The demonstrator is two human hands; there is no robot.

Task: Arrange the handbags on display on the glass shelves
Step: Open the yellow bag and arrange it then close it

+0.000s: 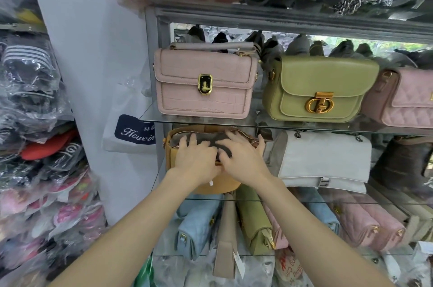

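A mustard-tan handbag [171, 161] with a brown patterned top stands at the left end of the middle glass shelf [339, 202]. My left hand [196, 158] and my right hand [243, 158] both lie on its top side by side, fingers spread and pressing on the flap. Much of the bag's front is hidden by my hands. On the glass shelf above [304, 128] stand a pale pink croc-textured bag [203, 85], an olive green bag [321, 90] and a pink quilted bag [403, 99].
A white bag [325, 158] sits right of the tan one, with a dark brown bag [403, 165] beyond it. The lower shelf holds blue [194, 228], beige [227, 240], olive [255, 223] and pink bags [365, 223]. Plastic-wrapped goods [35, 123] are stacked at the left.
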